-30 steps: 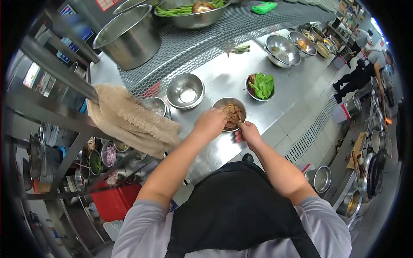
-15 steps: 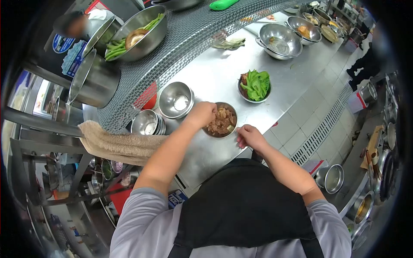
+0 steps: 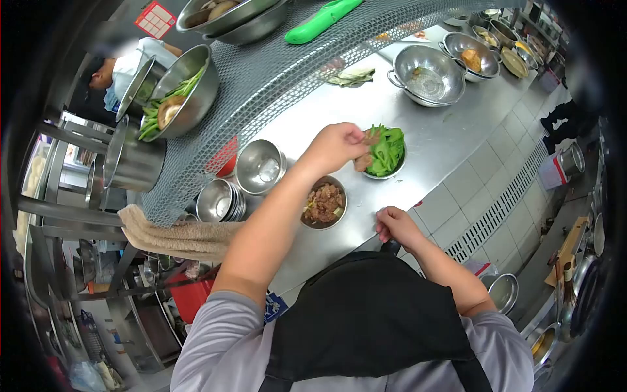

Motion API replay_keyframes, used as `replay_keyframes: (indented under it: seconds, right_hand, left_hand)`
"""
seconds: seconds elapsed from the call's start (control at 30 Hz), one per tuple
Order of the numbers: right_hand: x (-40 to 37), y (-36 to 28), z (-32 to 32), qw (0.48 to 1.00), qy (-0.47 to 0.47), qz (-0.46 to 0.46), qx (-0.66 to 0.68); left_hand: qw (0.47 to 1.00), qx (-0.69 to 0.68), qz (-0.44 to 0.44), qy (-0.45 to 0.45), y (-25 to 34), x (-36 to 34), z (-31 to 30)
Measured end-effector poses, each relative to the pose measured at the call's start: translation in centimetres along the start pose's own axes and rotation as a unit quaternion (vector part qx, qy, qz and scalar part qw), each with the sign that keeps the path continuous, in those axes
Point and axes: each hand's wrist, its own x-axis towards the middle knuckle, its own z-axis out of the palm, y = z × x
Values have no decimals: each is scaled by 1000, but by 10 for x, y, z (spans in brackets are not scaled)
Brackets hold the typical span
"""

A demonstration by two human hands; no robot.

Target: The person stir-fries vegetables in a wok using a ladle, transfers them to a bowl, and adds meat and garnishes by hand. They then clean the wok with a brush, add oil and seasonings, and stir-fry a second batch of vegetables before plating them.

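My left hand is pinched on a brownish piece of meat. It is held at the left rim of a metal bowl heaped with green leaves. Below that hand, nearer to me, stands a small metal bowl filled with chunks of brown meat and some pale yellowish pieces. By the table's front edge, my right hand has its fingers curled in, and nothing shows in them. It touches neither bowl.
Empty metal bowls and a stack of smaller ones stand left. A mesh shelf overhangs the steel table and carries a bowl of green beans. Colanders sit far right. A towel hangs on a rail.
My left hand has moved from the meat bowl up and right to the bowl of greens, with a piece of meat in it. My right hand stays near the table edge. The view has shifted.
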Motion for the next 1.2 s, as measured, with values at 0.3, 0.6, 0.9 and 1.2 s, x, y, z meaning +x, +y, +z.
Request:
replay_keyframes:
  seconds: [0.3,0.6,0.9,1.2]
  right_hand:
    - [-10,7,-38,998,51,-20,36]
    - [8,-14,-31,999,23,-29,-7]
    - [31,-19,24,991,-57,-15,-121]
    - [23,-1,32,995,-44,1,-94]
  left_hand:
    - [998,35,3,52,-28,4,7]
    - [973,-11,-182,145,-79,-130,-61]
    - [940,313,-122,68,-93,-140,7]
    - [914,397,-59,57,-126,-129,26]
